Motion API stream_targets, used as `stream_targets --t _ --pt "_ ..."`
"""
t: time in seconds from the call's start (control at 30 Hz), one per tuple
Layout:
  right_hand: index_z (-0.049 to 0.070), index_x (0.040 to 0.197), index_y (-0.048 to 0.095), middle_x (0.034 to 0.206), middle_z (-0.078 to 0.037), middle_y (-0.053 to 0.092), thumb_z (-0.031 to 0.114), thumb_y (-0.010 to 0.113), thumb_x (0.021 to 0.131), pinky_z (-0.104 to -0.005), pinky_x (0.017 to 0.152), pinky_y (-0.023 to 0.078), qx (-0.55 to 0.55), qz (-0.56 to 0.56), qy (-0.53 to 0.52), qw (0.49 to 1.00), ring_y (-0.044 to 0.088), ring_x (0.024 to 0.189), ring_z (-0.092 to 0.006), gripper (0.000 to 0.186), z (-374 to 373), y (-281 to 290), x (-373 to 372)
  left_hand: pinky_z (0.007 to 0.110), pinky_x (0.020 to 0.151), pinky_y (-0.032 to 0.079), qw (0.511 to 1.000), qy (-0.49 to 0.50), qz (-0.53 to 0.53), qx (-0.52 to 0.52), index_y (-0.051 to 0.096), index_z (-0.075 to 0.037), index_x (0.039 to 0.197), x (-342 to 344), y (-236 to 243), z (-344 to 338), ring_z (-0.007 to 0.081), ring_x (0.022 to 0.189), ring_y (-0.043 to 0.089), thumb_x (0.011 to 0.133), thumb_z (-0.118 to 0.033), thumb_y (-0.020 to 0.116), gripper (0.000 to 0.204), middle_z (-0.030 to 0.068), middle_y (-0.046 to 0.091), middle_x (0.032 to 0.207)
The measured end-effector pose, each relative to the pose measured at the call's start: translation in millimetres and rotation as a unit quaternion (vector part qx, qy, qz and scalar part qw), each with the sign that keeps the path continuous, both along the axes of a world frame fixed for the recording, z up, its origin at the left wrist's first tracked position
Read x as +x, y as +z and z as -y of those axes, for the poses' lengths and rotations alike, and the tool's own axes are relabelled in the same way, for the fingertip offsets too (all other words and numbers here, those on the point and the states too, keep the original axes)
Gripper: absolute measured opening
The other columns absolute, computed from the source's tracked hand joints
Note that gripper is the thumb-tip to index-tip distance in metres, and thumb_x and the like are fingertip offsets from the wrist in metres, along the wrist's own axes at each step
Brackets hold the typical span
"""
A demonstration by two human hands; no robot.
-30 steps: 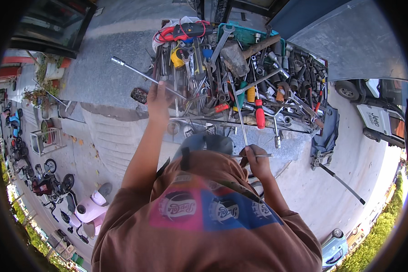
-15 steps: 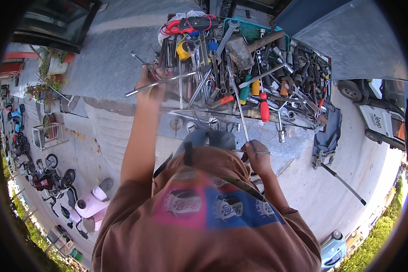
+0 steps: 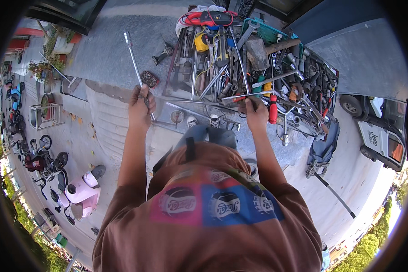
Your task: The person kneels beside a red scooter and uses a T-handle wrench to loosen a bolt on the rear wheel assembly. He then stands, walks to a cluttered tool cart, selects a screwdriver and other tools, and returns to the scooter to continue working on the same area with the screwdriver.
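My left hand is closed around a long chrome socket wrench, left of the tool tray. Its far end points up and away over the pavement, and a short end shows below my fist. My right hand is closed at the crossbar of a T-handle wrench, at the tray's near edge. That wrench's long shaft reaches away over the tools, and its crossbar lies sideways above my fingers. Right beside this hand is a red-handled screwdriver. Spanners fill the tray's middle.
A large tray holds many tools, with a hammer, sockets and a red clamp meter. Left of it lie a drill-shaped tool and a small dark box. A floor jack stands at the right.
My left hand has moved nearer, and its wrench has swung from sideways to pointing away. My right hand has gone forward to the tray's edge with the T-handle wrench. The view has shifted left.
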State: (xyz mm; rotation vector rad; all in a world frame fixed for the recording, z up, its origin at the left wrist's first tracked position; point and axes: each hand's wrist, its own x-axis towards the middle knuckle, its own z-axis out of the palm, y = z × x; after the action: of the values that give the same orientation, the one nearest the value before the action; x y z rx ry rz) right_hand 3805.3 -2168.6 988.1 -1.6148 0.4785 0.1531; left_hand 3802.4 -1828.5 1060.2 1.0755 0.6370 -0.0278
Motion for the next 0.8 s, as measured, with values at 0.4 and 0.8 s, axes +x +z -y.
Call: stream_targets --t 0.4,0.8 --pt "0.007 0.08 0.061 0.092 -0.016 0.057 0.011 0.064 0.073 -0.041 0.058 0.054 -0.498 0.248 0.424 0.715 0.064 0.071 -0.0305 0.009 -142 -1 27 0.021 0.04 0.023 0.986 0.031 -0.115 -0.116 0.05 -0.009 0.094 -29 -22 4 0.0053 0.05 0.036 0.096 -0.018 0.055 0.01 -0.0006 0.046 0.072" --pt "0.005 0.091 0.057 0.087 -0.017 0.06 0.014 0.063 0.086 -0.044 0.068 0.052 -0.372 0.211 0.355 0.831 0.062 0.074 -0.0378 0.012 -99 35 21 0.02 0.042 0.026 0.993 -0.061 -0.047 -0.092 0.054 -0.007 0.106 -33 -51 4 0.0054 0.048 0.037 0.099 -0.03 0.054 0.023 0.0057 0.056 0.073"
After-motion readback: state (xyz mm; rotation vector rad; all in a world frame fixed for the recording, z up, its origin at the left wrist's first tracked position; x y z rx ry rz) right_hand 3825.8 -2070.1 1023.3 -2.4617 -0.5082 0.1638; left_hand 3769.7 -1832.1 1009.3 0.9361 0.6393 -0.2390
